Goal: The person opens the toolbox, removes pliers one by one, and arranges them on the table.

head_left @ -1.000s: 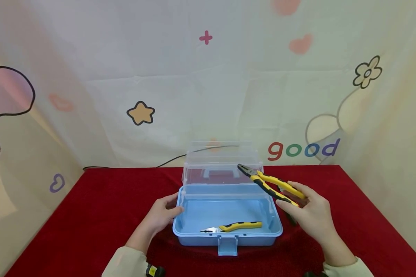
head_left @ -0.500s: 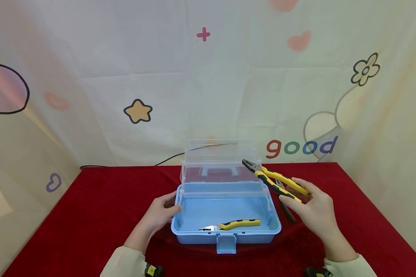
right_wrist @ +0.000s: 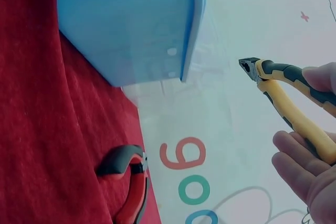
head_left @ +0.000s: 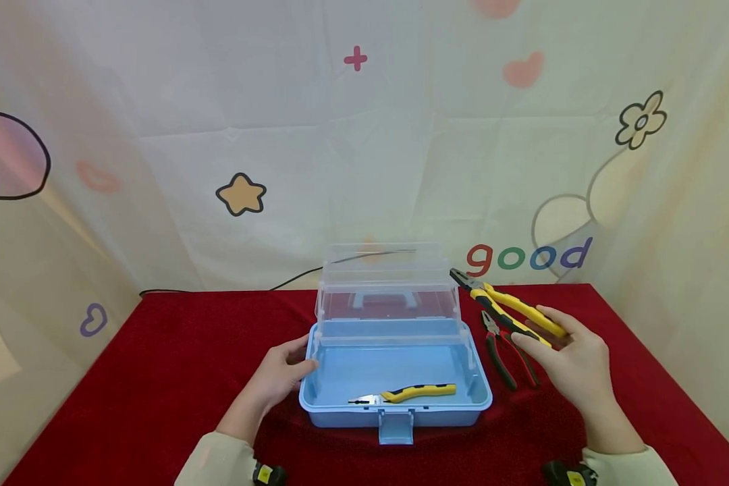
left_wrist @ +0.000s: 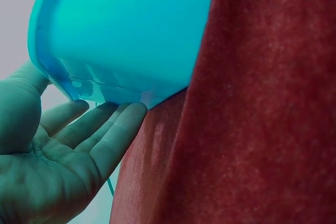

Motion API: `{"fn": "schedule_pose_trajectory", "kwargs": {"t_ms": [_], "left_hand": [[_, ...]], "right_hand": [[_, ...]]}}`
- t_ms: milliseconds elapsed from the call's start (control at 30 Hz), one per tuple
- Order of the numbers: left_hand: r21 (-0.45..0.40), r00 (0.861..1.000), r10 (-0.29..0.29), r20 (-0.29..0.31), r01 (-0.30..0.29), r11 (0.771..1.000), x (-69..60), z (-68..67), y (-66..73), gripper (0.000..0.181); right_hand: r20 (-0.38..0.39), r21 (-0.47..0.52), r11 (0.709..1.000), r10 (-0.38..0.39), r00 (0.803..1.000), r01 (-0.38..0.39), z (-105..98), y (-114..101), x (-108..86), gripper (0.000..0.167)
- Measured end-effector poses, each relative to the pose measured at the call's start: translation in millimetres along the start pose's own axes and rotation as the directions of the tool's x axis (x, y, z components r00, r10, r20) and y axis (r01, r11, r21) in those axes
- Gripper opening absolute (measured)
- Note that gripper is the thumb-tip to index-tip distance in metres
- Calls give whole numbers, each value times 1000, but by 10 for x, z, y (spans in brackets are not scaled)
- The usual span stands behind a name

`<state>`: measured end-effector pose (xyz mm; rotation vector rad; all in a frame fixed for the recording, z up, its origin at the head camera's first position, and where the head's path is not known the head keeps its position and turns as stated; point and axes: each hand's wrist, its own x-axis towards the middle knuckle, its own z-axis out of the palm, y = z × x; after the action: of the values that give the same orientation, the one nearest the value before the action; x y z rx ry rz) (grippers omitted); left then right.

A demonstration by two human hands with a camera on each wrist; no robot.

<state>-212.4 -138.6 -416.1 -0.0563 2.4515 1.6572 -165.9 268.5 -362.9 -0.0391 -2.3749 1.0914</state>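
A light blue toolbox (head_left: 395,417) with its clear lid raised stands in the middle of the red cloth. My left hand (head_left: 279,372) holds its left side, thumb over the rim and fingers along the outer wall, as the left wrist view shows. Inside, near the front wall, lies one pair of yellow-and-black pliers (head_left: 422,393). In my right hand (head_left: 577,364) I grip a second pair of yellow-and-black combination pliers (head_left: 504,312) by the handles, held up to the right of the box with the metal nose pointing up and left.
Red-and-black pliers (head_left: 510,351) lie on the red cloth (head_left: 158,391) just right of the box, below my right hand. Behind the table hangs a printed white curtain (head_left: 279,135). A thin dark cable (head_left: 298,277) runs along its foot behind the lid.
My right hand has carried the yellow-and-black pliers to the right, away from the box, uncovering the red-and-black pliers on the cloth. My left hand keeps its hold on the box.
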Motion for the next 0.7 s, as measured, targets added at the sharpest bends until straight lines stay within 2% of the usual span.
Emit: {"fn": "schedule_pose_trajectory", "kwargs": {"t_ms": [233,467,700], "left_hand": [[8,1000,-5,-7,5,1000,-13,-2,7,59],[-38,1000,24,18,-23,999,-15,-1,0,58],[-11,1000,18,25,-18,1000,-18,-12,14,58]], "right_hand": [[-4,0,1000,26,1000,-26,-32,45,28,57],[5,-24,998,61,998,-60,-51,95,63,58],[-7,-46,996,78,997,-78,-95,173,92,58]]}}
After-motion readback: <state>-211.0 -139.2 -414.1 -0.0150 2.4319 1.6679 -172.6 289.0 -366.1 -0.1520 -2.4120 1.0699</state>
